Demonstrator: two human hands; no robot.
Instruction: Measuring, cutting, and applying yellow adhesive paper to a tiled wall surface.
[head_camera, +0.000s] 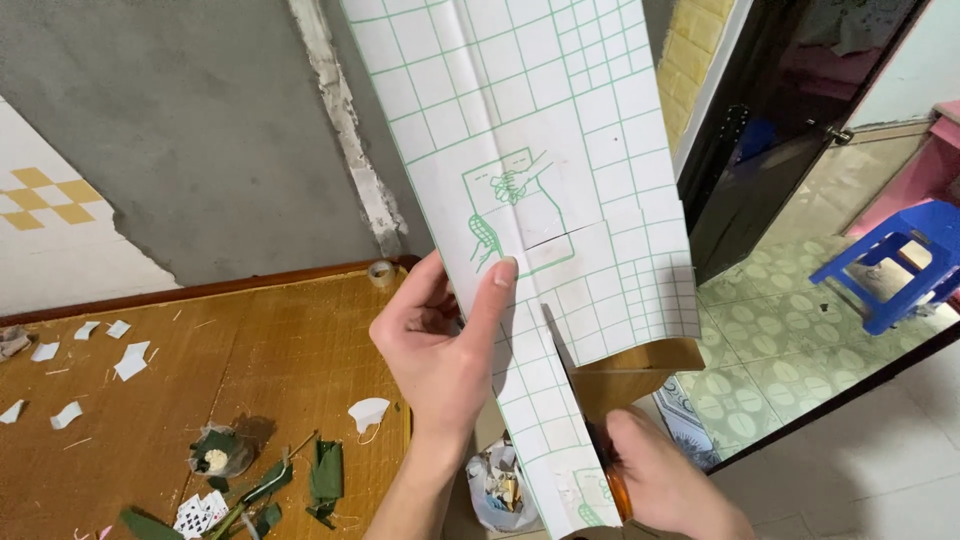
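Paper (560, 150) with a green grid (backing of a wood-look sheet) hangs upright, long axis running up and away. The left hand (445, 345) pinches its left edge. Lower right, the right hand (665, 480) grips scissors (590, 400), blades pointing up into the sheet's bottom edge.

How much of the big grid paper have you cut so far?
Done: a slit runs from the bottom edge partway up the white sheet with green grid lines. In hand: the left hand pinches the sheet beside the slit, while the right hand works orange-handled scissors, whose blades sit in the cut. Left: most of the sheet above the blade tips is uncut.
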